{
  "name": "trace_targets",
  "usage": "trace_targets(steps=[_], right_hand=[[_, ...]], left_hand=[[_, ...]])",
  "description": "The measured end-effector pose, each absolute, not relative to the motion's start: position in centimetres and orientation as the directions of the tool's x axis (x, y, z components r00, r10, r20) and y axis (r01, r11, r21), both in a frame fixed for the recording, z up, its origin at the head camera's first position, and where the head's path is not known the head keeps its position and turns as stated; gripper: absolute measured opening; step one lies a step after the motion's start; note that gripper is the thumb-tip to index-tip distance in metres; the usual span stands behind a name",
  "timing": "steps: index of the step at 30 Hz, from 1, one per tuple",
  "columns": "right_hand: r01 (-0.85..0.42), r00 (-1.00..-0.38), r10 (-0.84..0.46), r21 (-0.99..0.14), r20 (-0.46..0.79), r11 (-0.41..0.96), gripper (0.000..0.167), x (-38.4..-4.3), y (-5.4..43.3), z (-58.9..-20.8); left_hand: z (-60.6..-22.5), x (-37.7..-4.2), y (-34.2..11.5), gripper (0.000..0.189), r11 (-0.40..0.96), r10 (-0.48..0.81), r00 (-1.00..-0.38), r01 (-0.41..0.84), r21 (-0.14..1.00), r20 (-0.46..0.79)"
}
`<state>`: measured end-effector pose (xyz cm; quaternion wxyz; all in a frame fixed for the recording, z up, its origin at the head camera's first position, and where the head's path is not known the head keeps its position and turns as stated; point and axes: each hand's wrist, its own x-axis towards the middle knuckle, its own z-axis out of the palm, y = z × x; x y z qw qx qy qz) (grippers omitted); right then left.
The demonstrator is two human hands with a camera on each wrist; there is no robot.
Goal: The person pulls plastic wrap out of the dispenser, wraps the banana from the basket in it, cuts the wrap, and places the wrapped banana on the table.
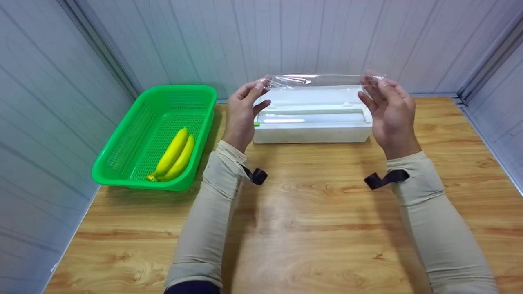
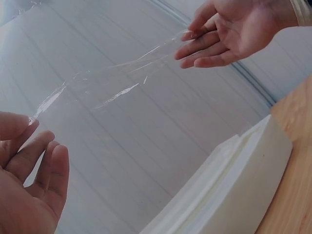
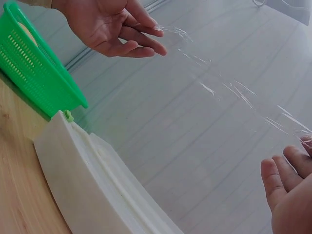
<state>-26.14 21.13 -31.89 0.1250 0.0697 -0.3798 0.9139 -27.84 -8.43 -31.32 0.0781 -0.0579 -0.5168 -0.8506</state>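
Observation:
A clear sheet of cling film (image 1: 310,80) stretches between the two hands, above a white cling film dispenser box (image 1: 312,132). My left hand (image 1: 241,112) pinches one end of the film between thumb and forefinger, its other fingers loosely bent. The opposite end is pinched by my right hand (image 1: 392,112), with the remaining fingers spread. In the left wrist view the film (image 2: 122,92) hangs in the air, creased and shiny. The box stands on the table behind the hands with its lid raised, and a roll of film (image 1: 310,118) shows inside. A small green slider (image 3: 68,116) sits at its left end.
A green plastic basket (image 1: 196,171) stands to the left of the box, holding two yellow bananas (image 1: 173,153). Pale panelled walls (image 1: 302,36) enclose the wooden table (image 1: 310,228) at the back and sides. A dark strap (image 1: 257,175) hangs from each sleeve.

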Motion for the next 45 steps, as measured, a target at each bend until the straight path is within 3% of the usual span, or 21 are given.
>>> trace_targets(steps=[34,45], right_hand=[[-0.342,-0.933,0.181,-0.613,0.311,-0.712,0.019,-24.9,20.7,-29.4],[-0.321,-0.94,0.185,-0.567,0.286,-0.759,0.016,-24.2,21.0,-28.4]], left_hand=[[-29.2,-27.0,-8.9,0.012,-0.52,-0.062,-0.965,0.248,0.818,0.253],[-28.6,-26.6,-8.6,0.013,-0.529,-0.055,-0.949,0.292,0.797,0.311]])
